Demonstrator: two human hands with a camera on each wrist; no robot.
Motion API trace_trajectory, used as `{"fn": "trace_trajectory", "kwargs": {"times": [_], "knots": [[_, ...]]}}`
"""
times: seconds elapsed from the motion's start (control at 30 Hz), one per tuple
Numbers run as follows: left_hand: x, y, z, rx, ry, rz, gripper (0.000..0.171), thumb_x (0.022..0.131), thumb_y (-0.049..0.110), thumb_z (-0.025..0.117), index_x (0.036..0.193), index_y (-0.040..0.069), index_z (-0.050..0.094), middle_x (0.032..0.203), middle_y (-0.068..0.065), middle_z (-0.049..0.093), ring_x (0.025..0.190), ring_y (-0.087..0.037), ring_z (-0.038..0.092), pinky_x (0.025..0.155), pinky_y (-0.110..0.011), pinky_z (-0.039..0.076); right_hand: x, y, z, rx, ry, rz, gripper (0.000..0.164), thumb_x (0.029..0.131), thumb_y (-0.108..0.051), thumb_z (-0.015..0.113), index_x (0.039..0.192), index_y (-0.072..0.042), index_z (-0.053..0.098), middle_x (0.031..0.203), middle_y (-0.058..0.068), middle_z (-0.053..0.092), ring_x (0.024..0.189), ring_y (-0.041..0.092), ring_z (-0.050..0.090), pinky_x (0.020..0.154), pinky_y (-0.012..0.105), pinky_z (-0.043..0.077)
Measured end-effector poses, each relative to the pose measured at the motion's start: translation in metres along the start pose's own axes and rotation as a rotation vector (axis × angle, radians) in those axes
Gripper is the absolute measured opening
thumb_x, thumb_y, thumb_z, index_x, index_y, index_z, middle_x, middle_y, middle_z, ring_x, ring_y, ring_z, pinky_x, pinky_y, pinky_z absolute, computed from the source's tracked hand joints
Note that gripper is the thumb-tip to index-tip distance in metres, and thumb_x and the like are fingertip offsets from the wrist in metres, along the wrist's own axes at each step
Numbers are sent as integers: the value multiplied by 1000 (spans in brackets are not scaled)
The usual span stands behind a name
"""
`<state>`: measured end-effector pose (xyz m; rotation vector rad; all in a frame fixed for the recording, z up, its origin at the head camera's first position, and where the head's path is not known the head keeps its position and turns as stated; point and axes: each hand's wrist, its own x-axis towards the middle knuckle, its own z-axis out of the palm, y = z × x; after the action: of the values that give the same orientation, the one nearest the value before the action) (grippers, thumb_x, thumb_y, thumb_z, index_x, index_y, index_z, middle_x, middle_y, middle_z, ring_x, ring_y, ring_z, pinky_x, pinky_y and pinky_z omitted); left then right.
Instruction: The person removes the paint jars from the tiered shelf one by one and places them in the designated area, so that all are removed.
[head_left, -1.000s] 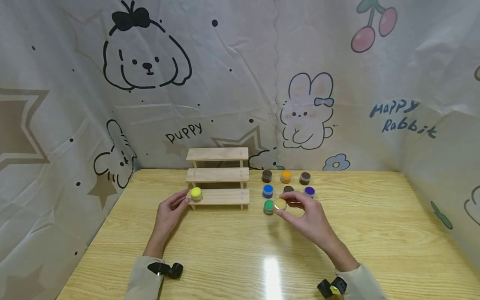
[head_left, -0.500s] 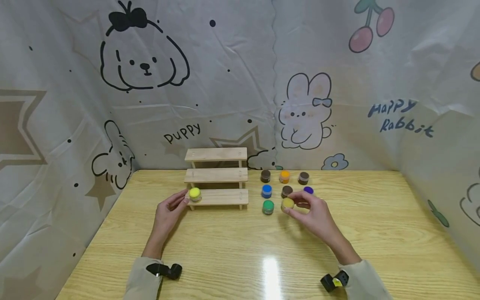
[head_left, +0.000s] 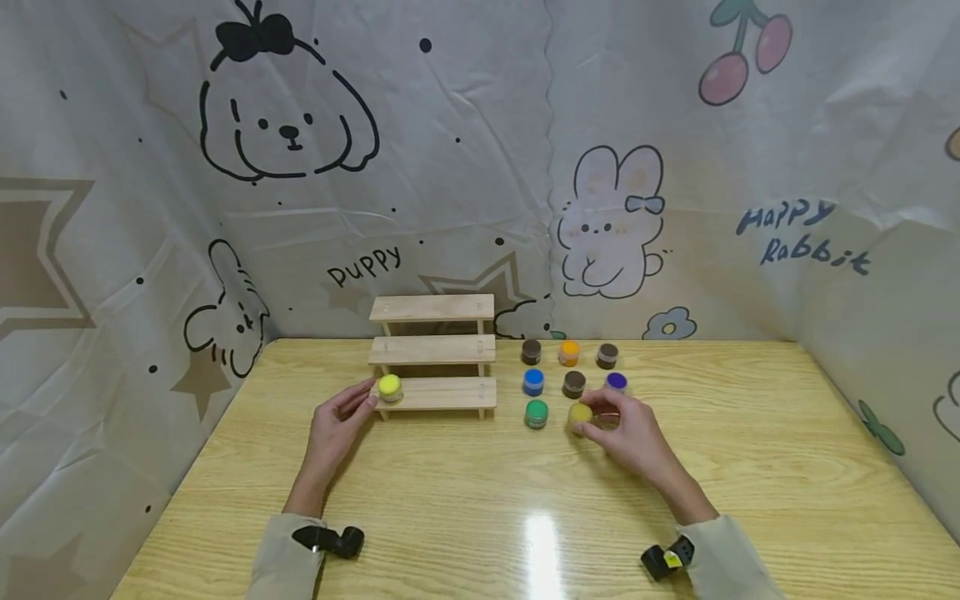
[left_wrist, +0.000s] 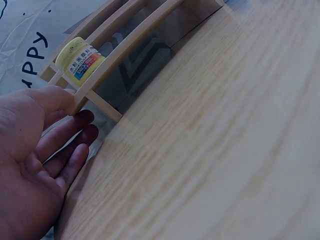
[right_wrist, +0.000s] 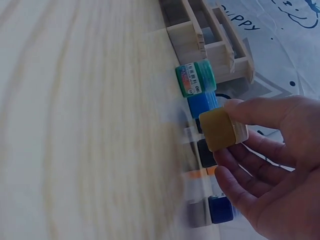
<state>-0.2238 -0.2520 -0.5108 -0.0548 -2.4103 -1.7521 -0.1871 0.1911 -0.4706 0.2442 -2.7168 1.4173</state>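
Observation:
My right hand (head_left: 633, 433) pinches a small ochre-yellow paint jar (head_left: 580, 417) between thumb and fingers, at the near side of the group of jars. In the right wrist view its ochre cap (right_wrist: 218, 130) faces the camera, and the clear part points toward the palm. At the far left, my left hand (head_left: 333, 429) holds the left end of the lowest step of a three-step wooden stand (head_left: 442, 396), its lower fingers loosely bent. Right beside those fingertips, a bright yellow paint jar (head_left: 389, 388) stands upright on that step, its printed label showing in the left wrist view.
Right of the stand, several paint jars stand on the wooden table (head_left: 450, 508): green (head_left: 536, 414), blue (head_left: 533, 382), orange (head_left: 569, 353), purple (head_left: 616, 382) and several dark brown ones (head_left: 573, 384). A printed cloth curtain (head_left: 480, 167) hangs behind the table and along its sides.
My right hand has moved the ochre jar to the right, from over the green jar's edge to a spot in front of the brown and purple jars. The left hand has stayed put.

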Motion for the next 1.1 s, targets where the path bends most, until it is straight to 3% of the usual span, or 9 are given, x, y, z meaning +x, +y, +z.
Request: {"fn": "trace_trajectory", "kwargs": {"times": [0.43,0.7,0.83,0.9,1.1], "knots": [[1,0,0,-7,-7,-7,42,102,23,68,140,6,63,139,-14,63,114,4,59,92,-10,47,0,7,5,-21,-21,42,32,88,-5,81,116,1,69,112,14,70,102,29,68,90,39,58],[-2,2,0,-4,-6,-21,42,102,21,68,140,5,63,140,-16,62,123,-14,61,92,-9,46,1,5,3,-31,-25,20,36,88,-8,82,120,2,68,114,14,70,105,30,68,94,42,57],[-8,24,-1,4,-20,-52,41,103,14,65,141,0,60,141,-19,61,127,-25,59,91,-8,45,0,-1,0,-19,-2,-9,40,89,-9,82,123,3,66,120,16,69,112,33,65,99,45,54],[-8,25,0,5,-21,-58,41,103,13,65,142,-1,60,141,-19,60,128,-25,58,91,-7,45,0,-5,-2,-12,8,-25,40,89,-9,81,124,3,66,122,16,68,115,33,64,101,46,52],[-2,6,1,26,-4,-38,42,103,23,66,141,5,62,141,-15,62,127,-20,59,93,-8,45,1,-21,-5,13,41,-111,38,90,-9,81,125,-2,67,123,14,69,117,32,63,103,50,50]]}}
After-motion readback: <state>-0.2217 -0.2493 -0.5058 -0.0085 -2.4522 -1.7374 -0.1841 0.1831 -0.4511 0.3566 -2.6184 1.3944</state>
